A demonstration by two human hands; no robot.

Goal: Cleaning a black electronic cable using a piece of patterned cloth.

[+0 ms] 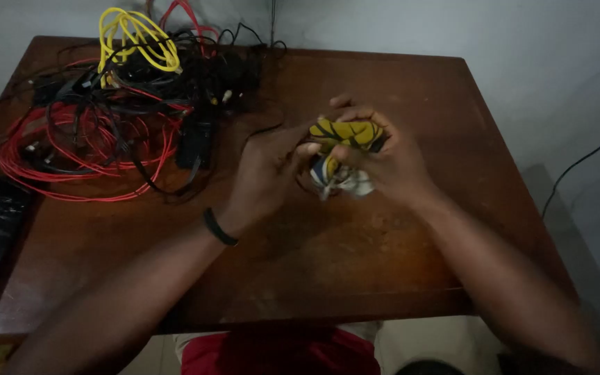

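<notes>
Holding a coiled bundle of yellow and white cable (345, 156) above the middle of the brown wooden counter (383, 278), clear of its surface. Right hand (383, 163): grip closed around the bundle from the right side, fingers wrapped over the yellow top. Left hand (269, 170): closed beside the bundle, fingertips pinching at its left edge; black wristband (218, 228) on that wrist. Bundle between both hands, mostly enclosed by the right, so nearer to the right grip. Long axis roughly upright in the picture: yellow coil at the far end, white and blue strands at the near end, pointing toward the body. Exact ends of the cable hidden by fingers. Well apart, at the far left corner: tangled pile of red, black and yellow cables (105, 104). Black wire (592, 153) along the grey wall at right.
</notes>
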